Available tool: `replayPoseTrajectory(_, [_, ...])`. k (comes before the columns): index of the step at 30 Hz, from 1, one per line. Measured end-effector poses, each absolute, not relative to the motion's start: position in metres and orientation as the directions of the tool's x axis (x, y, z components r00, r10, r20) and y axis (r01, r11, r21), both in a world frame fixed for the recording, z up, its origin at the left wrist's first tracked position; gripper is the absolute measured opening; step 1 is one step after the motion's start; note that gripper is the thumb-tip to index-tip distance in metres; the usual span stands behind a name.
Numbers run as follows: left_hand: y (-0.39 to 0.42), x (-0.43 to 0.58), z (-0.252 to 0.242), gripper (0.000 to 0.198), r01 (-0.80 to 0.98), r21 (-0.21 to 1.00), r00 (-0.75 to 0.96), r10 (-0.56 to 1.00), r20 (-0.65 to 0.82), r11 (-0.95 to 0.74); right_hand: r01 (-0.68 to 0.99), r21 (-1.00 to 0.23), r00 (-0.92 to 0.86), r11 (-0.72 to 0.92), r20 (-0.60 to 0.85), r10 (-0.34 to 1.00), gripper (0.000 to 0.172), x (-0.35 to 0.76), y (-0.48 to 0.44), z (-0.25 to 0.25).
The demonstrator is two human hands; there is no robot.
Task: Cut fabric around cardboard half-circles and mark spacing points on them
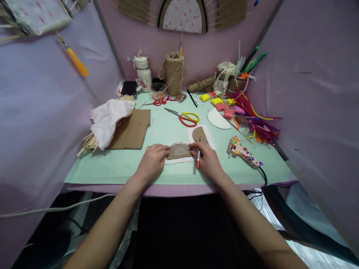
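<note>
A clear half-round protractor (pixel 179 150) lies on a piece of brown cardboard over white paper near the front edge of the pale green table (pixel 117 166). My left hand (pixel 153 160) presses on its left end with curled fingers. My right hand (pixel 208 160) grips a red pen (pixel 198 153) and touches the protractor's right end. Just behind lies a rounded brown cardboard cut-out (pixel 199 133) on a white sheet.
Scissors with yellow and orange handles (pixel 185 117) lie mid-table. A cardboard sheet (pixel 131 130), patterned cloth (pixel 108 120) and wooden sticks sit left. A patterned glue gun (pixel 244 151), pipe cleaners (pixel 256 121) and coloured clay packets are right. Twine spools and a bottle (pixel 143 73) stand behind.
</note>
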State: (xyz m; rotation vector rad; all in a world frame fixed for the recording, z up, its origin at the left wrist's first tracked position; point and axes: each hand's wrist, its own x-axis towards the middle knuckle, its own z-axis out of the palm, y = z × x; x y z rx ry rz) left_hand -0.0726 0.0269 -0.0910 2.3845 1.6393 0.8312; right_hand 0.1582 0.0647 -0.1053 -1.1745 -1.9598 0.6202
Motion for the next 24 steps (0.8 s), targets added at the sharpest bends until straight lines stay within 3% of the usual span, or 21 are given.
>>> replayPoseTrajectory(8, [0.028, -0.076, -0.086, 0.027, 0.831, 0.285, 0.381, 0.862, 0.336, -0.478, 0.523, -0.712, -0.302, 0.468, 0.359, 0.883, 0.021, 0.158, 0.066, -0.107])
replayPoseTrajectory(17, [0.014, -0.055, -0.078, 0.037, 0.915, 0.073, 0.373, 0.901, 0.223, -0.397, 0.534, -0.707, -0.297, 0.463, 0.356, 0.886, 0.022, 0.158, 0.065, -0.106])
replayPoseTrajectory(24, [0.019, -0.054, -0.082, 0.036, 0.898, 0.068, 0.413, 0.887, 0.207, -0.434, 0.523, -0.724, -0.299, 0.45, 0.338, 0.892, 0.02, 0.158, 0.067, -0.105])
